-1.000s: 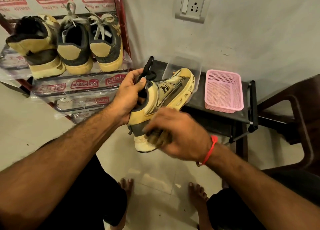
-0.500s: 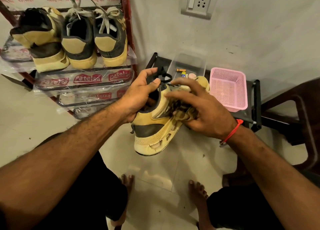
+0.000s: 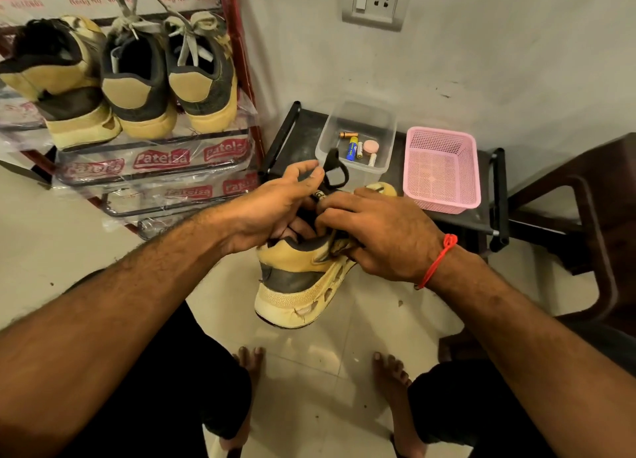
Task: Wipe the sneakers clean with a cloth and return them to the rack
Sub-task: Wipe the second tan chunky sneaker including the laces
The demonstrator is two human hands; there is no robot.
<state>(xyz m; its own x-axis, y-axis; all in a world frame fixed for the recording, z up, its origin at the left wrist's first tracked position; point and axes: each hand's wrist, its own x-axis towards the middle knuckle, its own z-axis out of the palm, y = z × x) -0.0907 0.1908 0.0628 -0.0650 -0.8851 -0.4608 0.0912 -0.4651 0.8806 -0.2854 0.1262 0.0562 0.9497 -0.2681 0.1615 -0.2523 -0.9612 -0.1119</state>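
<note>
A tan and grey sneaker (image 3: 296,271) hangs over the floor, heel toward me and toe pointing away. My left hand (image 3: 272,209) grips it at the collar, with fingers inside the opening and the thumb near the black pull loop. My right hand (image 3: 382,237) lies curled over the upper and pinches a brownish cloth (image 3: 341,243), which is mostly hidden under the fingers. Three similar sneakers (image 3: 137,78) stand heels out on the top shelf of the plastic-wrapped rack (image 3: 155,178) at the left.
A low black stand (image 3: 285,137) against the wall carries a clear box (image 3: 323,140) with batteries and small items, and a pink mesh basket (image 3: 442,168). A dark brown chair (image 3: 585,216) stands at the right. My bare feet (image 3: 251,357) are on the tiled floor below.
The sneaker has turned from sole-side facing me to heel toward me. My right hand has slid with the cloth from the heel up onto the upper near the tongue.
</note>
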